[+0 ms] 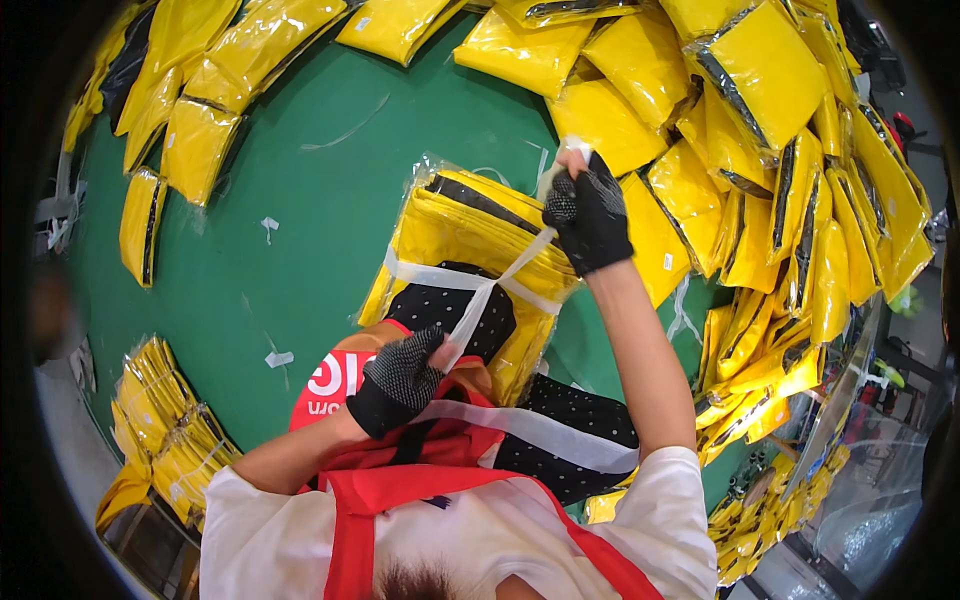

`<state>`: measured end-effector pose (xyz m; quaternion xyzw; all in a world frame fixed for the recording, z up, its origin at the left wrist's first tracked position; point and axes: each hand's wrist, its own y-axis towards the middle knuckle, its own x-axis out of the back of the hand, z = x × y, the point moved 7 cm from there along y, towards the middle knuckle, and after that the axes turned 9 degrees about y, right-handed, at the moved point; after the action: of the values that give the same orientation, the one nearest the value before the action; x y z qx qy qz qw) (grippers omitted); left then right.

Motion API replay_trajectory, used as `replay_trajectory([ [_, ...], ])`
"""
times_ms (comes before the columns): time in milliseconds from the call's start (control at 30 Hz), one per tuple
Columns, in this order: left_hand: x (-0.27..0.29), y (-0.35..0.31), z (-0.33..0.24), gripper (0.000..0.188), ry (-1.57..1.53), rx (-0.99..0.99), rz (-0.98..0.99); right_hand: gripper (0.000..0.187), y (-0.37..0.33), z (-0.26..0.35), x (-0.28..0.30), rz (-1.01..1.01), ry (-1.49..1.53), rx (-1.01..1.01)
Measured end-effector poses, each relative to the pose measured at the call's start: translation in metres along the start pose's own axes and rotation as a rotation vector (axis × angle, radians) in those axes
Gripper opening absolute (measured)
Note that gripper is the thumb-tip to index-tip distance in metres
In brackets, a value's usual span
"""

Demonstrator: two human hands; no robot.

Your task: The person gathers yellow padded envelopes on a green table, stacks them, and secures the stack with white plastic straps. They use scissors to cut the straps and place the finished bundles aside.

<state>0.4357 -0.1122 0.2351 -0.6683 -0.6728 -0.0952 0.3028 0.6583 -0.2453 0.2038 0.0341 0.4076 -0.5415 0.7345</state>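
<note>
Both of my hands wear black fingerless gloves with pale grip dots. In front of me lies a stack of yellow folded packets (490,235) in clear plastic, with black edges. A white plastic strap (432,275) runs around the stack and crosses itself on top. My left hand (398,383) is closed on one strap end, low beside the stack. Up at the stack's far right corner, my right hand (590,212) grips the other end, and the strap is stretched between them. My knee in black dotted cloth (462,312) presses on the stack.
The green surface (300,190) stretches around the stack. Loose yellow packets (690,110) are heaped at the far right, and more packets (225,70) lie at the far left. Tied yellow bundles (170,430) stand at the near left. Scraps of white strap (280,358) lie about.
</note>
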Motion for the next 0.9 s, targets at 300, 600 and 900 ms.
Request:
replay_trajectory([
  [300,0.009,-0.034,0.034,0.027,0.308,0.25,0.209,0.037,0.093,-0.031,0.038,-0.2,-1.313,0.321],
  [600,-0.09,-0.079,0.136,0.027,-0.077,0.52,0.62,0.043,0.1,-0.038,0.046,-0.11,-1.407,0.265],
  [900,-0.194,-0.115,0.199,0.028,0.202,0.204,0.359,0.041,0.111,-0.067,0.071,-0.125,-1.591,0.088],
])
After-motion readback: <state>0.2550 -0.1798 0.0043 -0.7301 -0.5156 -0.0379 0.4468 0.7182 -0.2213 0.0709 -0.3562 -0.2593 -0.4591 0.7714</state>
